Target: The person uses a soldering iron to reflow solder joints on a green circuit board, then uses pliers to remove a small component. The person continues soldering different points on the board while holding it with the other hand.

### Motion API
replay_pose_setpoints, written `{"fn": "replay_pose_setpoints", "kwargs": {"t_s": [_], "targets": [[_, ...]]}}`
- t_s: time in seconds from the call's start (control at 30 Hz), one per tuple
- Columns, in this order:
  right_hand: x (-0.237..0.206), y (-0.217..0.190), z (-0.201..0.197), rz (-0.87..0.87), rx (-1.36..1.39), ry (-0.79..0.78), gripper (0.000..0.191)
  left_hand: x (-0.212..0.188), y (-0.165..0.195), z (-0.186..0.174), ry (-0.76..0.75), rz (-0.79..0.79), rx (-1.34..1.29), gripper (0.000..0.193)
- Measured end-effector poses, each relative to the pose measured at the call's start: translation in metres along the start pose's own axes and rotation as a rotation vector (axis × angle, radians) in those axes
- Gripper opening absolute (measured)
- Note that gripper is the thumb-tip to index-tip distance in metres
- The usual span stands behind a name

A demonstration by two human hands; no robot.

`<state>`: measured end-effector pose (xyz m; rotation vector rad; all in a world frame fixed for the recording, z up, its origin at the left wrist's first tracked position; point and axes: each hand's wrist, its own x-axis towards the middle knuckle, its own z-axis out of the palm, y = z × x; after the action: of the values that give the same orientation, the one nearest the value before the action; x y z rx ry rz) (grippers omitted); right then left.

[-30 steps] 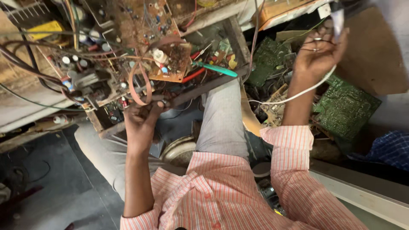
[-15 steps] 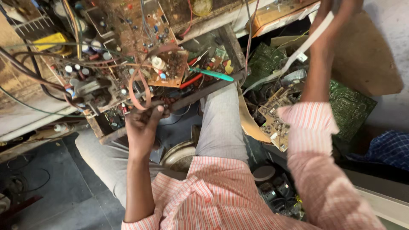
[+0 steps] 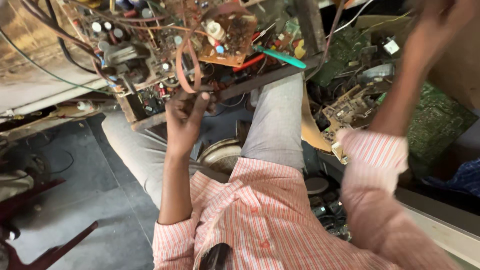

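My left hand is raised in front of me, fingers pinched at the bottom of a brown flat cable loop. The loop hangs from a brown circuit board in an open chassis packed with capacitors and wires. My right hand is lifted high at the top right and blurred; I cannot make out what is in it. A green-handled screwdriver lies on the frame just right of the board. My striped shirt and grey trousers fill the lower middle.
Green circuit boards and loose electronic scrap pile up on the right. A round metal part sits between my legs. Grey floor lies to the left, with dark red furniture legs at the bottom left.
My right hand has risen from the scrap pile toward the top right corner, lifting a white cable at first. My left hand has stayed at the cable loop. The view has tilted slightly.
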<state>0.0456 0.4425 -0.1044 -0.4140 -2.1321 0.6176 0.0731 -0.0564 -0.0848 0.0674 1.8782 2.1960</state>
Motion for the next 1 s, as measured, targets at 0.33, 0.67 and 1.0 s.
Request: {"fn": "replay_pose_setpoints", "kwargs": {"t_s": [0.33,0.67,1.0], "targets": [[-0.201,-0.025,0.100,1.410,0.652,-0.901,0.052,0.002,0.006,0.001,-0.017,-0.020,0.032,0.019],[-0.238,-0.064,0.084,1.547,0.648,-0.875,0.043,-0.004,-0.006,0.002,0.018,-0.052,0.005,0.023],[-0.276,-0.054,0.054,1.440,0.543,-0.914,0.032,-0.004,-0.005,0.002,0.006,-0.015,-0.021,0.017]]}}
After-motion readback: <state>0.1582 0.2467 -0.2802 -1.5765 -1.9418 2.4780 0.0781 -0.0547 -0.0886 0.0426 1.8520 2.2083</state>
